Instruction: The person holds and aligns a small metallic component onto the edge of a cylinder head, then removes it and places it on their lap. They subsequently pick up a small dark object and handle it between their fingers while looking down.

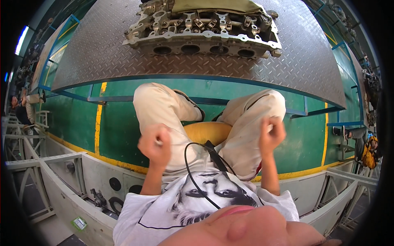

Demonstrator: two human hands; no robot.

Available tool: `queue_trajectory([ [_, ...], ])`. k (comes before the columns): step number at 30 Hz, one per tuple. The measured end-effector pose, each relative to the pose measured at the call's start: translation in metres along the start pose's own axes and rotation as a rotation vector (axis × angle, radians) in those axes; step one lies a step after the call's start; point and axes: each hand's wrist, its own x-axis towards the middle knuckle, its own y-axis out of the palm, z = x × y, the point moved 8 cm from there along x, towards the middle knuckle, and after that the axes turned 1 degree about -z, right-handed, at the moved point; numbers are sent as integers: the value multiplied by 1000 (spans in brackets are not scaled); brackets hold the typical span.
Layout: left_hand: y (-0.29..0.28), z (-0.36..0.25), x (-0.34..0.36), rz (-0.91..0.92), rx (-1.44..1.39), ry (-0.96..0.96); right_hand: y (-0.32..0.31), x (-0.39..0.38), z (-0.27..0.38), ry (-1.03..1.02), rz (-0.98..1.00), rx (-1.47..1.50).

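Note:
My left hand (156, 143) is curled into a loose fist over my left thigh, with nothing seen in it. Over the right thigh, my right hand (272, 133) is likewise closed, its fingers bent in and slightly blurred. Neither hand touches the engine cylinder head (205, 39), which lies on the metal-topped table beyond my knees. Its valve-train parts show along the top, and several round ports open on the side toward me. An olive-green cloth or pad (217, 5) covers its far part.
The table (98, 49) has a diamond-plate top and a blue frame. I sit on a yellow stool (208, 132); a dark cable (187, 164) loops over my lap. Behind me run grey metal frames (78, 197). Other people sit far left (29, 106) and far right (360, 143).

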Motion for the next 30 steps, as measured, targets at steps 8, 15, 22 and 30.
queue_trajectory([
  [8, -26, 63, 40, -329, -99, -211, -30, 72, -43, 57, -202, 81],
  [15, -32, 99, 57, -442, -130, -294, -47, 102, -79, 163, -304, 71],
  [22, -27, 113, 65, -493, -114, -308, -32, 116, -84, 184, -280, 59],
  [30, -7, 144, 98, -470, -109, -327, -2, 137, -95, 82, -219, -83],
])
